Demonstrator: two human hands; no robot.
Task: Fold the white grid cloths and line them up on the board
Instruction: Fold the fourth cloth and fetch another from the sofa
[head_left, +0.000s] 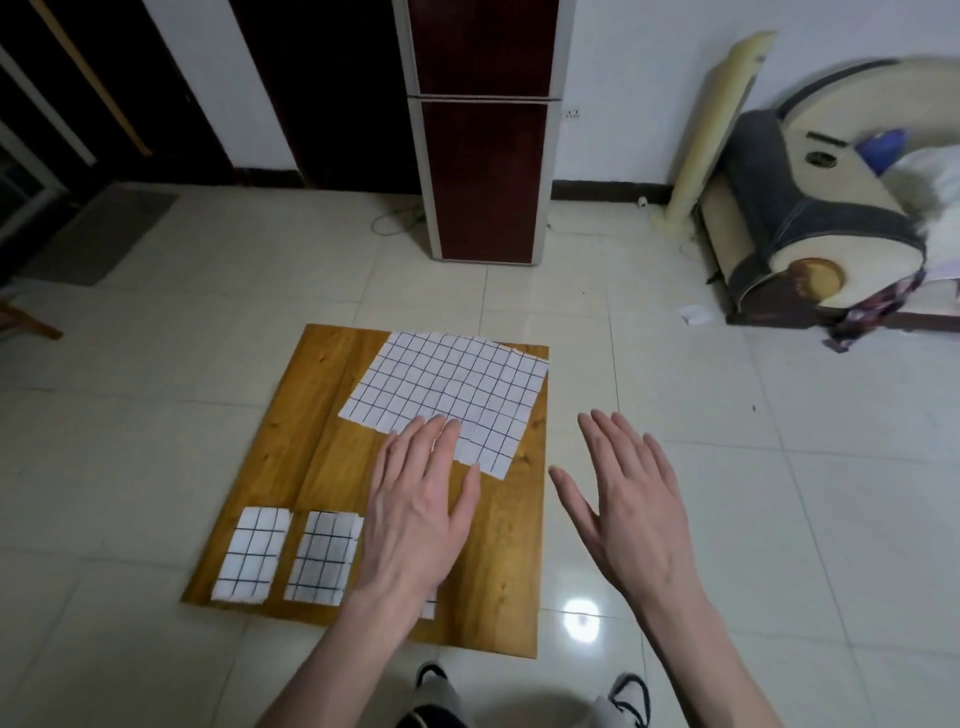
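A wooden board (291, 441) lies on the tiled floor. A stack of unfolded white grid cloths (447, 389) is spread flat on its far right part. Two folded grid cloths sit side by side along the near left edge, one (252, 553) at the left and one (322, 556) to its right. A sliver of a third folded cloth (429, 608) shows under my left wrist. My left hand (415, 504) hovers flat over the board, fingers straight, fingertips at the near edge of the unfolded stack. My right hand (628, 493) is spread over the floor just right of the board, holding nothing.
A dark red cabinet (483, 156) stands on the floor beyond the board. At the right are a sofa (810, 218) and a scrap of paper (695, 314). A grey mat (98, 234) lies at the far left. My shoes (631, 691) show at the bottom.
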